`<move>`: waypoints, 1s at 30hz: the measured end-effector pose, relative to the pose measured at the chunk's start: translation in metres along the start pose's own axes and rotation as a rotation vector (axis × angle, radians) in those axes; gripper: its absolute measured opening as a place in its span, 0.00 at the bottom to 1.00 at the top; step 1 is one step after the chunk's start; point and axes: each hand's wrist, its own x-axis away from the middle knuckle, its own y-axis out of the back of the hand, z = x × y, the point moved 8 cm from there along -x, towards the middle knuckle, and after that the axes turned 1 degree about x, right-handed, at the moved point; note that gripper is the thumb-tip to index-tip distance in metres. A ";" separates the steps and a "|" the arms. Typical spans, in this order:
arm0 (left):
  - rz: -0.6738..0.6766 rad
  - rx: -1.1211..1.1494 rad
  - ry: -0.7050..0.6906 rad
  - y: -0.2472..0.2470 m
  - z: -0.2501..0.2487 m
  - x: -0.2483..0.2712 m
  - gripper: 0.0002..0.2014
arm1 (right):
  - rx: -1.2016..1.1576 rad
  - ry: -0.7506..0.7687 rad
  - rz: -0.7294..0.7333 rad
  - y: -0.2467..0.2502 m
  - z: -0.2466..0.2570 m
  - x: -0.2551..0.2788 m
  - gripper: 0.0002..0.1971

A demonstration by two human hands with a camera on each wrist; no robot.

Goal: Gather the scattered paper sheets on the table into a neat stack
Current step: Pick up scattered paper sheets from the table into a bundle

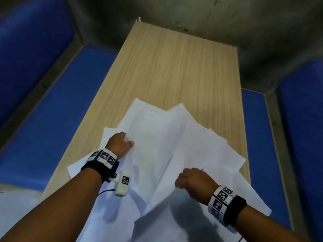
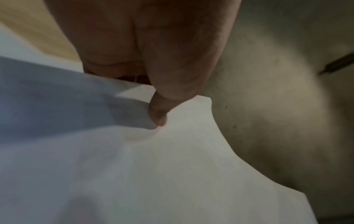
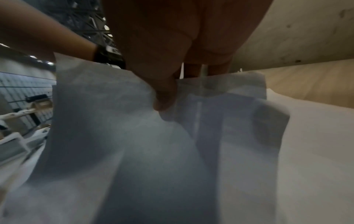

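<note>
The left hand pinches the paper sheets, its fingers hidden under them. The right hand also grips a lifted sheet (fingertips covered). The loose overlapping sheets lie on the wooden table.

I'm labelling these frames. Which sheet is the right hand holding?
On the wooden table lies a fanned pile of white paper sheets. The right hand pinches the sheet nearest the person; unlike its flat neighbours, it is lifted and buckled.
</note>
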 end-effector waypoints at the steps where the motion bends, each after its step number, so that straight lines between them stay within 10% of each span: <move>1: 0.017 -0.042 0.016 -0.014 0.001 -0.003 0.22 | -0.028 0.009 -0.010 0.004 0.006 0.011 0.22; 10: -0.057 -0.040 0.042 -0.063 -0.006 -0.006 0.18 | -0.014 -0.404 0.039 -0.020 -0.073 0.070 0.10; 13: -0.058 0.069 0.076 -0.066 -0.004 -0.005 0.23 | -0.125 -0.649 -0.218 -0.044 -0.147 0.097 0.07; 17: -0.048 0.040 -0.048 -0.050 -0.013 -0.001 0.13 | -0.391 -1.242 0.074 -0.050 -0.168 0.126 0.03; 20: -0.146 0.070 -0.163 -0.015 -0.027 0.009 0.04 | -0.451 -1.398 0.202 -0.070 -0.166 0.153 0.19; 27: -0.305 0.358 -0.239 0.054 -0.065 0.029 0.10 | -0.701 -1.460 -0.199 -0.089 -0.150 0.179 0.03; 30: -0.200 0.495 -0.209 0.037 -0.073 0.019 0.10 | -0.944 -1.433 -0.421 -0.091 -0.139 0.181 0.21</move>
